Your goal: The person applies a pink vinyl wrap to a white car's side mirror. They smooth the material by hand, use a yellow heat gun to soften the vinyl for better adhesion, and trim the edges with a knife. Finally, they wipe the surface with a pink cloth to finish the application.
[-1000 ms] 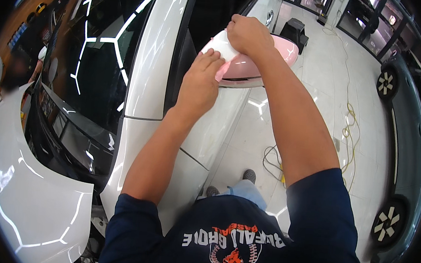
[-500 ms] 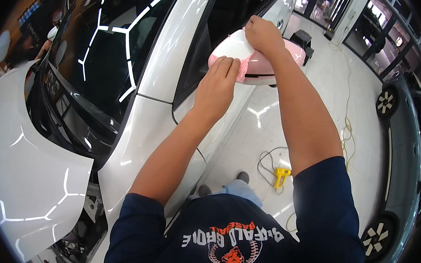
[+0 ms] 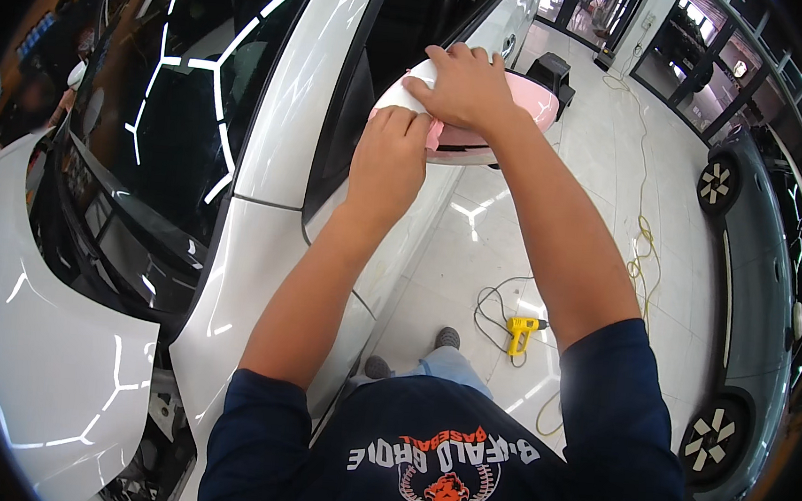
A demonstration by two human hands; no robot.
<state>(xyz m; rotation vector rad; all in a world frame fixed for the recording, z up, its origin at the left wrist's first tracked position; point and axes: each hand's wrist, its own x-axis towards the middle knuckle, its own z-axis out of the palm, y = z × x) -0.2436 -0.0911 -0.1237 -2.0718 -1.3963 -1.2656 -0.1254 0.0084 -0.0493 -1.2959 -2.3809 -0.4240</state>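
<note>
A white car's side mirror (image 3: 399, 97) carries pink film (image 3: 537, 99) over its outer part, while the part toward the car shows white. Against the near edge of the mirror, my left hand (image 3: 388, 155) has its fingers pressed together on a bunched, wrinkled fold of the film. My right hand (image 3: 470, 88) lies over the top of the mirror, palm down, fingers and thumb spread across the border of white and pink. It covers the middle of the mirror, so the film beneath it is hidden.
On the tiled floor lies a yellow heat gun (image 3: 522, 333) with a grey cord. A yellow cable (image 3: 642, 237) snakes along the floor. Behind the mirror stands a black stand-like object (image 3: 552, 72). A dark grey car (image 3: 765, 270) is at the right; the white car's hood (image 3: 54, 346) is raised.
My right hand has gone from a closed grip at the mirror's far edge to lying spread on its top, nearer my left hand. My left hand stays on the film fold. The view has shifted slightly.
</note>
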